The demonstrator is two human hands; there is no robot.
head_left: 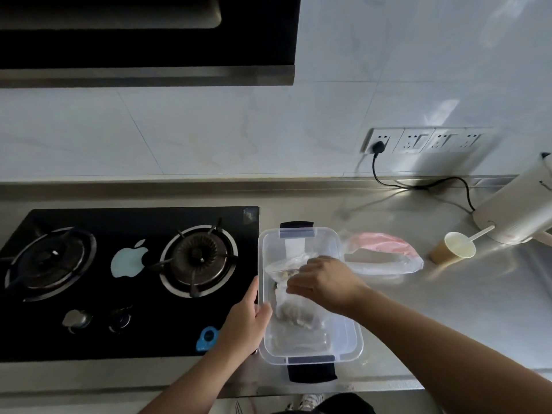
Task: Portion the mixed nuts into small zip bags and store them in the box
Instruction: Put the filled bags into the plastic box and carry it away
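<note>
**Q:** What are your hands doing here?

**A:** Your right hand [324, 283] reaches down into the clear plastic box [349, 336], fingers curled over the top of a small zip bag [294, 309] of mixed nuts; it appears to pinch the bag's upper edge, though the fingertips are blurred. Your left hand [249, 319] grips the box's left wall, thumb inside the rim, steadying it beside the gas hob [128, 264].

**Q:** Which step is this?

**A:** Storing, by the look of it: a filled bag is being set into the box, which sits on the steel counter [448, 309] with its latches [297, 233] open and no lid on.

**Q:** What does the next move call for?

**A:** Probably laying the bag flat and letting go, so that further bags fit alongside.

**Q:** How do the contents look?

**A:** The bag is transparent and crumpled, with brownish nuts bunched low. At least one more bag [298, 342] lies flat beneath, near the front wall. A larger pink-tinted bag [385, 249] lies outside, just right of the box.
</note>
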